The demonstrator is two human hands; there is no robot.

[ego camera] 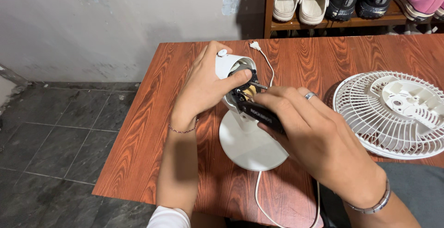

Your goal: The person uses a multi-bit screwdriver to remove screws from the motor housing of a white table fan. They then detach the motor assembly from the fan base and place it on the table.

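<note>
Item: white fan motor housing (pixel 230 66) on its round base (pixel 247 140) at table (pixel 138 154) centre, my left hand (pixel 203 87) clasped around it, my right hand (pixel 314 135) closed on a black tool (pixel 261 113) at the motor front, which I judge mid-disassembly, needing a steady tip.

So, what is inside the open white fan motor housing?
Inside the housing, dark motor parts and a metal shaft show. The left hand and right hand cover the rest.
</note>
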